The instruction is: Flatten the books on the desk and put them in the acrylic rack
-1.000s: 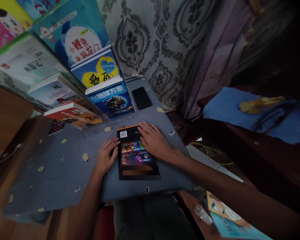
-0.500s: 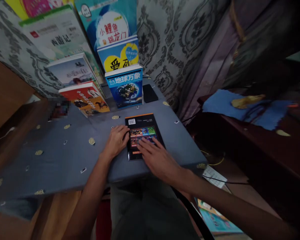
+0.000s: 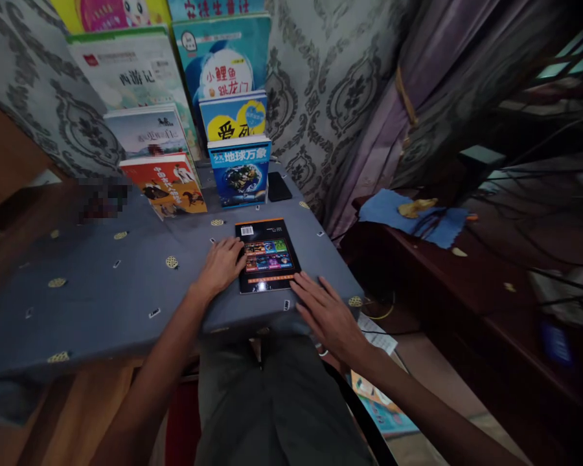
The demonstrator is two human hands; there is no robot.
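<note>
A thin black book (image 3: pixel 266 265) with an orange top edge, a barcode and rows of small colour pictures lies flat on the table, back cover up. My left hand (image 3: pixel 222 264) rests at its left edge, fingers stretched out and touching the cover's side. At the lower right corner is my right hand (image 3: pixel 326 309), its fingers extended and fingertips at the book's edge. Neither hand grips anything. Behind the book stands a blue book with a globe (image 3: pixel 241 176), and left of that a red and orange book (image 3: pixel 168 186).
More upright books, among them a white-green one (image 3: pixel 135 71) and a teal one (image 3: pixel 226 61), stand in two rows at the back. A black phone (image 3: pixel 278 186) lies beside them. The grey patterned tablecloth (image 3: pixel 126 285) covers the table. On the right, a blue cloth (image 3: pixel 393 217) lies on dark furniture.
My right hand has slid off the middle of the black book to its lower right corner, uncovering the pictures. My left hand stays at the left edge. The view has shifted.
</note>
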